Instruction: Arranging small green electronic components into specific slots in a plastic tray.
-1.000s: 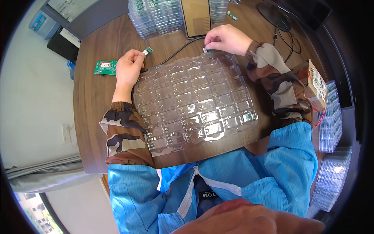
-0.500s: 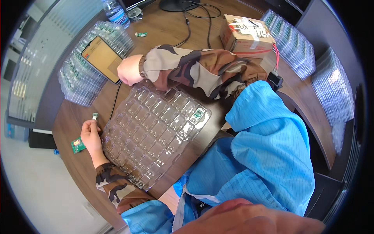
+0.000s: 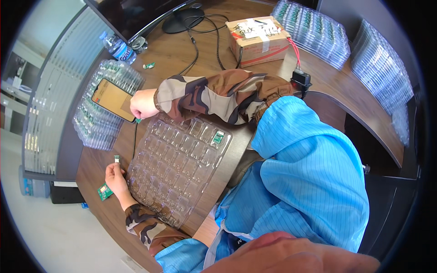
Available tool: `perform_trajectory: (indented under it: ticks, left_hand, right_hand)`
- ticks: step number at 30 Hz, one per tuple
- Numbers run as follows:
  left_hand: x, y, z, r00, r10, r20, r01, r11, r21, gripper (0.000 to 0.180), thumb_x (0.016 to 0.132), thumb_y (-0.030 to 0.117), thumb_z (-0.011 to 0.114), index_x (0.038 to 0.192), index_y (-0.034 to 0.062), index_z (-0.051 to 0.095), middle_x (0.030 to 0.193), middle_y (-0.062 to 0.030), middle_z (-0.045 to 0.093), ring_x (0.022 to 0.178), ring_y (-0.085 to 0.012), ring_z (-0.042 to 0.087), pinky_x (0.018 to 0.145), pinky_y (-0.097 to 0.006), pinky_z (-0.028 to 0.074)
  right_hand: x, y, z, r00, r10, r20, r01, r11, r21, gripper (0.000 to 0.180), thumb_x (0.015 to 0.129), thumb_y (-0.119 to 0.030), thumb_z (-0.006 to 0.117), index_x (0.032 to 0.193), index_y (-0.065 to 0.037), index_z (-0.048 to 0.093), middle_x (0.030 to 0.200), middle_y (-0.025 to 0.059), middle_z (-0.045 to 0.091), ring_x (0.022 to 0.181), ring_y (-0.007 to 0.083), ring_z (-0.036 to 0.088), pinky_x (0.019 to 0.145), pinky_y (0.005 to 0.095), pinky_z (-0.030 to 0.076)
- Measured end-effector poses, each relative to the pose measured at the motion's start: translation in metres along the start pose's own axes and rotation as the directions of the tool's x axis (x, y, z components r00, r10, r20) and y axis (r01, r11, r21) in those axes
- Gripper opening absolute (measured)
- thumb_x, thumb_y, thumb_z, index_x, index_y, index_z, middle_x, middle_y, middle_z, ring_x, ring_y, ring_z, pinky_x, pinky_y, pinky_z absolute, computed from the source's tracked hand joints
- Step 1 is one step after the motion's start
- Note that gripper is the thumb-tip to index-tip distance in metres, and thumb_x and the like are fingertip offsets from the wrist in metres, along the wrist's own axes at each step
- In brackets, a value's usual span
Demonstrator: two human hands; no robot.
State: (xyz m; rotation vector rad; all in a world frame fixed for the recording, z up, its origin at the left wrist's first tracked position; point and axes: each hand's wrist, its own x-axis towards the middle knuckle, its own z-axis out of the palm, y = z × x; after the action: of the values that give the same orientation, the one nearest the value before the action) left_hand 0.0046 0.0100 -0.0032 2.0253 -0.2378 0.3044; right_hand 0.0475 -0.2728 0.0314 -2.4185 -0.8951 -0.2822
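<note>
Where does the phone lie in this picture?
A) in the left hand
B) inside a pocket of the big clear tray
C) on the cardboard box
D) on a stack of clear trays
D: the phone lies flat on a stack of clear trays, beside the right hand.

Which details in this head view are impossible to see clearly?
- Right hand: its curled fingers hide all but a green tip of what it pinches.
- Left hand: the small part at its fingertips is too small to identify.
- Clear tray: its near corner is hidden by the blue sleeve.
</note>
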Motion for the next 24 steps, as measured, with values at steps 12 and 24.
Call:
perform_trajectory:
  ticks: [12, 24]
  left_hand:
    - [-0.001, -0.002, -0.010, 1.000, 0.020, 0.003, -0.020, 0.998, 0.059, 0.013, 0.079, 0.012, 0.052, 0.072, 0.0015, 0.054, 0.054, 0.0019, 0.046, 0.050, -0.0050, 0.040, 0.048, -0.018, 0.031]
    - [0.002, -0.013, -0.017, 1.000, 0.018, 0.020, -0.019, 0.997, 0.071, 0.009, 0.079, 0.011, 0.052, 0.075, 0.0032, 0.053, 0.056, 0.0023, 0.044, 0.052, -0.0047, 0.038, 0.048, -0.018, 0.030]
  right_hand:
    - [-0.148, -0.108, -0.090, 0.956, -0.280, -0.087, 0.286, 0.956, 0.069, 0.008, 0.075, -0.013, 0.054, 0.079, -0.006, 0.058, 0.079, 0.0067, 0.055, 0.075, 0.0229, 0.055, 0.064, 0.0337, 0.045]
    - [-0.384, -0.057, -0.190, 0.671, 0.341, -0.658, -0.630, 0.730, -0.265, 0.011, 0.073, -0.006, 0.057, 0.083, -0.002, 0.058, 0.082, 0.0109, 0.058, 0.076, 0.0249, 0.056, 0.066, 0.0304, 0.045]
